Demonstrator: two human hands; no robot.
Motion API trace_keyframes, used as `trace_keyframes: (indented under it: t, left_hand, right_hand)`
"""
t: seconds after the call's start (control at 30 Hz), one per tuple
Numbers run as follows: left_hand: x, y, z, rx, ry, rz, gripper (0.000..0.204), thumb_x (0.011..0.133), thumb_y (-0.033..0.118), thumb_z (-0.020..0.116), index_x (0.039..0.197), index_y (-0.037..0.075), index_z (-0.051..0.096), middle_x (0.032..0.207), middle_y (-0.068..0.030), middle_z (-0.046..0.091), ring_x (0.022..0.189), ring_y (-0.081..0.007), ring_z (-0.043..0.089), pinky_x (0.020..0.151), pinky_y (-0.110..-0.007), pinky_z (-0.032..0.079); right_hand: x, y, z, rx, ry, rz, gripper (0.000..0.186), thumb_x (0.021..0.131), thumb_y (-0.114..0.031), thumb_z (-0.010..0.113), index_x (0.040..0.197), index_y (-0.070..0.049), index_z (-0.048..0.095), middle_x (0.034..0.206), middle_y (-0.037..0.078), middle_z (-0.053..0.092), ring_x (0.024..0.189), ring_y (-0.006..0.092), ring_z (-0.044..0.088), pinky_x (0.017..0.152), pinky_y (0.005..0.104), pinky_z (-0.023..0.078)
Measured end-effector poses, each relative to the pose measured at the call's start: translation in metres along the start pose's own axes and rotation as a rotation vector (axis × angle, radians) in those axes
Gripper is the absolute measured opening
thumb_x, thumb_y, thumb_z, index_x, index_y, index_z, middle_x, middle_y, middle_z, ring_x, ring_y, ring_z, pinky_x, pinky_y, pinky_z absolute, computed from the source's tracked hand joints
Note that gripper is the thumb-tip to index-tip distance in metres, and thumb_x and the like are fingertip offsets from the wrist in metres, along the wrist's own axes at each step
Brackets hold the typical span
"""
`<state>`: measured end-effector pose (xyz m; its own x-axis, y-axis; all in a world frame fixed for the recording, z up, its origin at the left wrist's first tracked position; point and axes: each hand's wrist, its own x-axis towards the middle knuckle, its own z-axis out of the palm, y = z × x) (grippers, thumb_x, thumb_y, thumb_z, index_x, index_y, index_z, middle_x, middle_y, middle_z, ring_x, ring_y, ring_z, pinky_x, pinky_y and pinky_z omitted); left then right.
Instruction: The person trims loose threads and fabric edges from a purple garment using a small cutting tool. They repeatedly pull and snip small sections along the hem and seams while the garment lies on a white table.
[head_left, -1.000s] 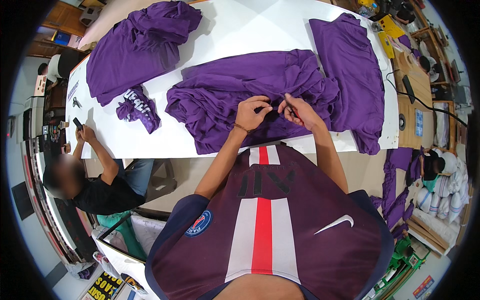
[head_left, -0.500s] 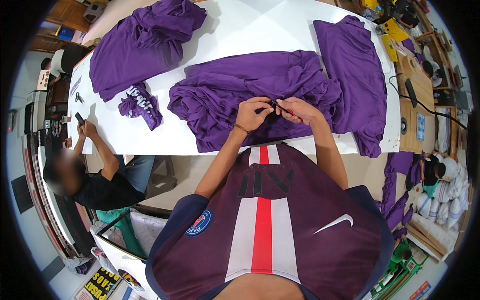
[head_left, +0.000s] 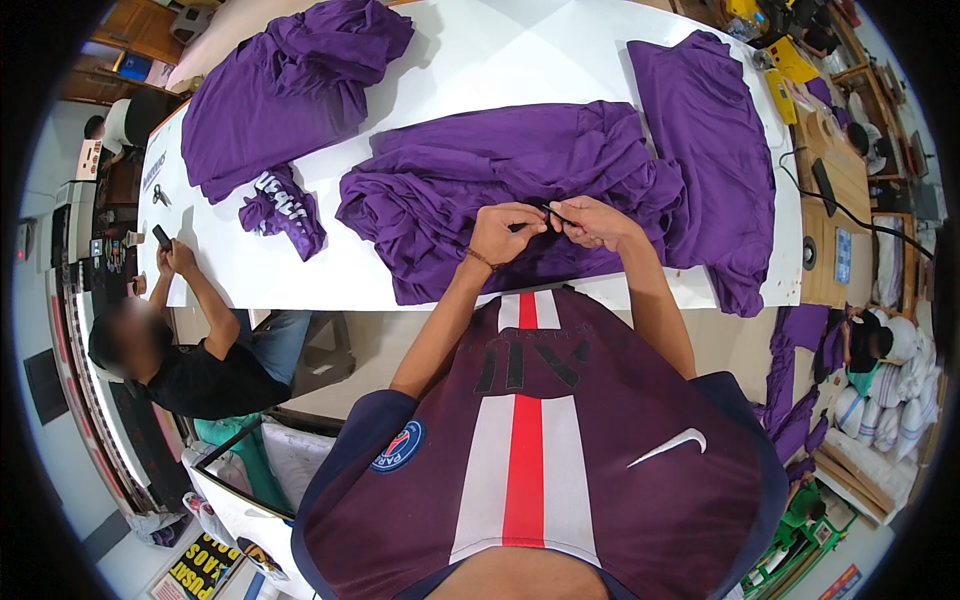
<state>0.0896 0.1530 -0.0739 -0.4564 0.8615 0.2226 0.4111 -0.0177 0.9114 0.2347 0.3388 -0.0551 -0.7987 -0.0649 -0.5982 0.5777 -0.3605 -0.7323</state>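
Note:
My left hand (head_left: 508, 232) and my right hand (head_left: 594, 222) are close together over a crumpled heap of purple fabric (head_left: 520, 150) on the white table (head_left: 510, 70). The thumb and fingers of my right hand are closed on a small dark, thin tool (head_left: 551, 211) whose kind I cannot make out. Its tip points toward my left hand. My left thumb and forefinger are pinched together beside it; whatever they hold is too small to name.
More purple fabric (head_left: 270, 110) is piled at the far left, beside a small printed purple bundle (head_left: 285, 215). Flat purple cloth (head_left: 705, 160) lies on the right. Black scissors (head_left: 161, 195) rest near the left edge, where a seated person (head_left: 210, 370) holds a phone (head_left: 162, 238).
The right fingers have shifted around the small tool, and the red part that showed below them is now hidden. Both hands stay in nearly the same place.

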Motion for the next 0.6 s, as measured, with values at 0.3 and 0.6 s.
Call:
trace_keyframes:
  t: [0.3,0.6]
  left_hand:
    - [-0.018,0.018,-0.040,-0.326,-0.378,-0.301,0.006,0.087,0.001,0.078,0.091,-0.003,0.077,0.090,-0.0099,0.079,0.084,-0.0142,0.074,0.080,-0.029,0.058]
    - [-0.079,0.037,-0.128,0.121,-0.604,-0.559,0.008,0.088,0.009,0.077,0.087,0.000,0.078,0.077,-0.0062,0.075,0.073,-0.0123,0.072,0.071,-0.029,0.056]
  right_hand:
    - [-0.013,-0.002,-0.001,0.105,0.035,-0.018,0.048,0.110,-0.047,0.049,0.094,-0.004,0.062,0.058,-0.006,0.041,0.041,0.0035,0.031,0.036,0.0236,0.023]
    - [-0.015,-0.011,-0.004,0.007,0.299,-0.101,0.047,0.111,-0.046,0.049,0.098,-0.004,0.066,0.060,-0.006,0.045,0.042,0.0019,0.035,0.036,0.0205,0.027]
